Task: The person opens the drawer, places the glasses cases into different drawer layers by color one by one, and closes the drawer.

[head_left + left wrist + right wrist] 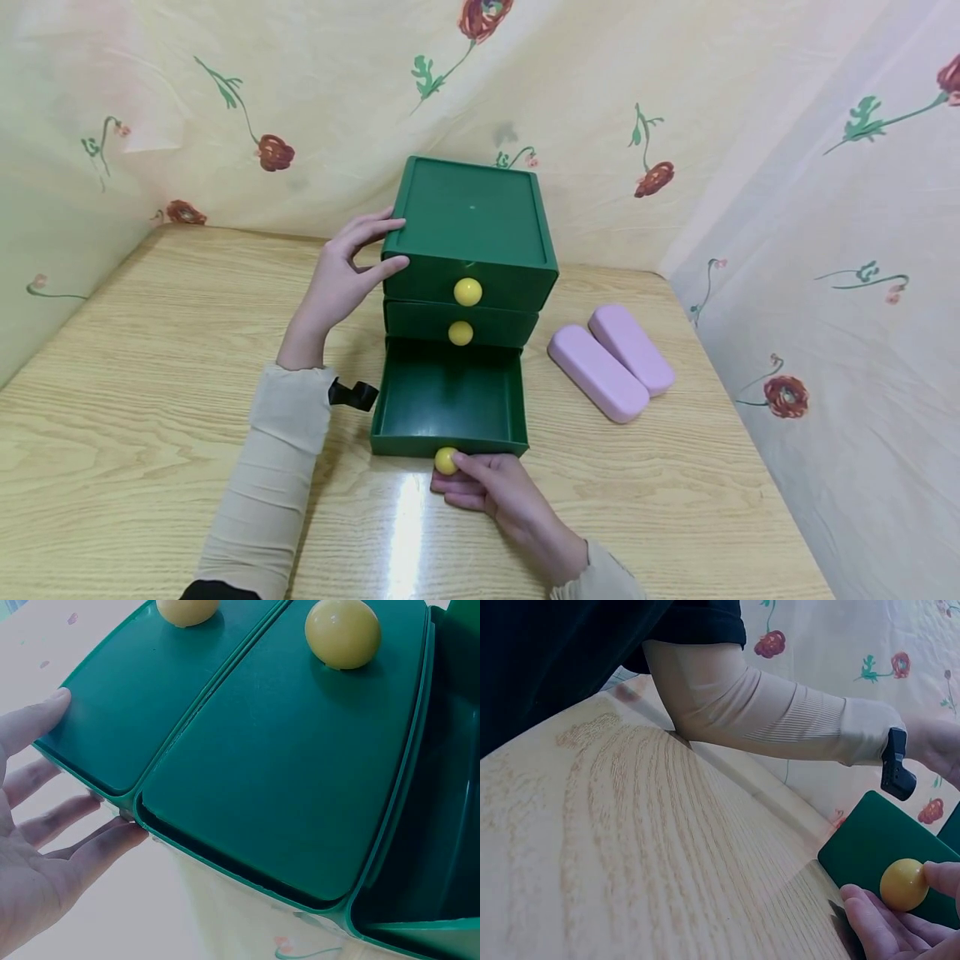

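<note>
A green chest of three drawers [472, 212] with round yellow knobs stands on the table. Its bottom drawer [450, 404] is pulled out and bare inside; the upper two are closed. My left hand [341, 279] rests on the chest's upper left side, thumb at the front edge and fingers along the side, as the left wrist view also shows. At the bottom drawer's front, my right hand [498, 492] pinches the yellow knob [446, 461], with the thumb on it and the fingers below. In the right wrist view the knob [904, 885] sits between thumb and fingers.
Two pinkish-purple oblong cases [600, 373] lie side by side to the right of the chest. The wooden table [150, 400] backs onto a flower-printed cloth [337, 100]. A small black device [354, 395] is strapped at the left wrist, beside the drawer.
</note>
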